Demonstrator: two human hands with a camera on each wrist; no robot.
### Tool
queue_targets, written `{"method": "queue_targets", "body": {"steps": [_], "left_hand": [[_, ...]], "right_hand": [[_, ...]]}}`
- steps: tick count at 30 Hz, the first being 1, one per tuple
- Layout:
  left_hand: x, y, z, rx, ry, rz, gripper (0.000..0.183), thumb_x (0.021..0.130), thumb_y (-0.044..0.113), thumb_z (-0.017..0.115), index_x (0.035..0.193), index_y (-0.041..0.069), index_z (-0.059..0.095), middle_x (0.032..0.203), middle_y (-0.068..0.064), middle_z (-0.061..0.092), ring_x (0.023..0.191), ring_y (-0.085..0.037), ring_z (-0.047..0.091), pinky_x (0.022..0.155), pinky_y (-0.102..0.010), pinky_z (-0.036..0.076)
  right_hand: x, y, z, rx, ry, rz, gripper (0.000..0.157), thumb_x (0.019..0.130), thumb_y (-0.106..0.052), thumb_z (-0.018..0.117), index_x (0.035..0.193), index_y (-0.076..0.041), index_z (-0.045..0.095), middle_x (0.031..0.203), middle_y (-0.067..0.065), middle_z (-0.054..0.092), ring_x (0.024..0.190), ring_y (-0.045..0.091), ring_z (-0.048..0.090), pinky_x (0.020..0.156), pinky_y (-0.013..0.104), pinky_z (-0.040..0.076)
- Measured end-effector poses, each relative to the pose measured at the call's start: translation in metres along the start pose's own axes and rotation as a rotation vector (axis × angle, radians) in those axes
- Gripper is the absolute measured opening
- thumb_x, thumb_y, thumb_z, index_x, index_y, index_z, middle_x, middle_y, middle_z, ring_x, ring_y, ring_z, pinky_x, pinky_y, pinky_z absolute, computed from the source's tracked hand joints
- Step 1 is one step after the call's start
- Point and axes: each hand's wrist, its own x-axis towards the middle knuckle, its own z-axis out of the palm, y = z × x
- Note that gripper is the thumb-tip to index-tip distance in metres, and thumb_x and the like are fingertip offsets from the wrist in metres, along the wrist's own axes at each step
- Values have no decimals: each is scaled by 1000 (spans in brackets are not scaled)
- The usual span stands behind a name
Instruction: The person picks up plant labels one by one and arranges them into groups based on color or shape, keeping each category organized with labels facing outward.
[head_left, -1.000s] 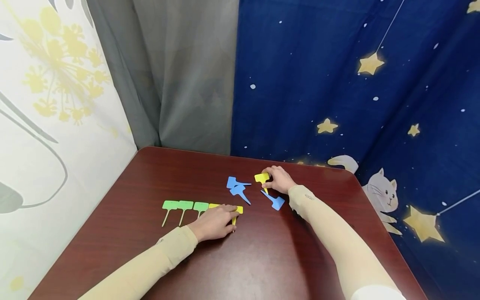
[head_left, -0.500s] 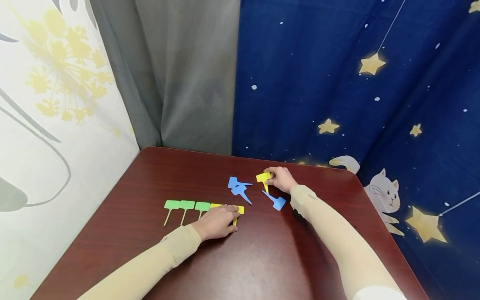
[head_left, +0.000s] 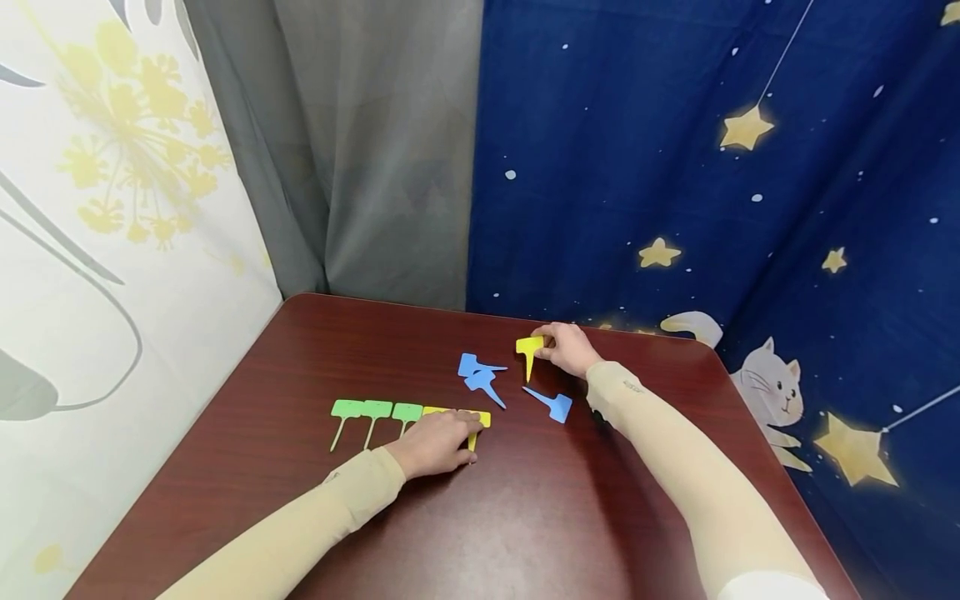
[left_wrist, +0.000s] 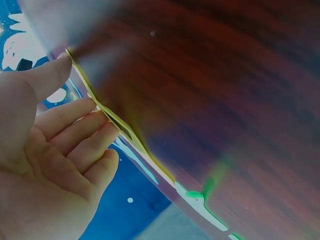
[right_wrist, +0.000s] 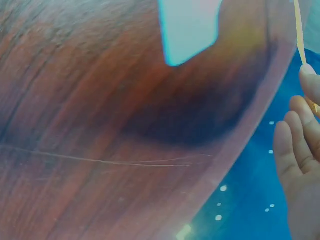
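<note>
Beyond the blue plant labels, my right hand (head_left: 572, 348) pinches a yellow T-shaped plant label (head_left: 528, 347) by its head, stem pointing down toward me. In the right wrist view the thumb and fingertips (right_wrist: 309, 71) meet that label's edge. My left hand (head_left: 435, 443) lies over two yellow plant labels (head_left: 483, 419), partly hiding them. Its outstretched fingers (left_wrist: 82, 107) and thumb touch the yellow label in the left wrist view. To its left, three green plant labels (head_left: 377, 409) lie in a row with the yellow ones, stems toward me.
Two overlapping blue plant labels (head_left: 482, 381) lie between the hands, past the row. Another blue label (head_left: 559, 407) lies just in front of the right hand. The dark red table (head_left: 525, 517) ends at a rounded far edge before grey and blue curtains (head_left: 585, 183).
My right hand has lifted the yellow label slightly away from the blue one, toward the far edge, and its stem has swung more upright. The left hand stays on the row.
</note>
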Motion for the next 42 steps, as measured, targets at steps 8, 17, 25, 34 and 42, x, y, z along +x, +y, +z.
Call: {"method": "queue_targets", "body": {"steps": [8,17,25,34,42], "left_hand": [[0,-4,-1,-23,12,6,36,94,24,71,127,8,70,135,-12,63,120,-28,63,90,-43,55],[4,-5,0,-34,-4,0,35,94,28,72,126,12,72,130,-4,66,104,-24,68,84,-41,56],[7,-7,-7,-17,-38,12,33,97,23,68,129,13,71,132,-5,65,108,-25,67,88,-42,55],[8,-8,-7,-5,-53,19,34,97,21,66,130,13,70,138,-7,61,115,-27,65,93,-44,53],[7,-8,-5,-3,-64,-9,36,98,26,66,132,15,69,138,-6,61,117,-25,64,94,-43,53]], "right_hand": [[-7,-16,-7,54,-4,-5,35,90,-21,79,123,-15,72,96,-2,63,83,18,59,75,36,52],[-33,-35,-5,93,-29,-40,34,90,-31,78,123,-22,72,110,-6,65,104,33,62,82,40,51],[-58,-54,4,64,-94,-89,32,90,-34,78,121,-28,73,112,-13,63,103,16,52,84,39,48],[-79,-62,19,33,-157,-121,35,91,-38,76,124,-28,73,115,-13,60,110,21,54,90,38,47],[-88,-56,27,23,-154,-116,37,90,-39,76,125,-27,73,116,-14,60,109,20,52,89,39,46]]}}
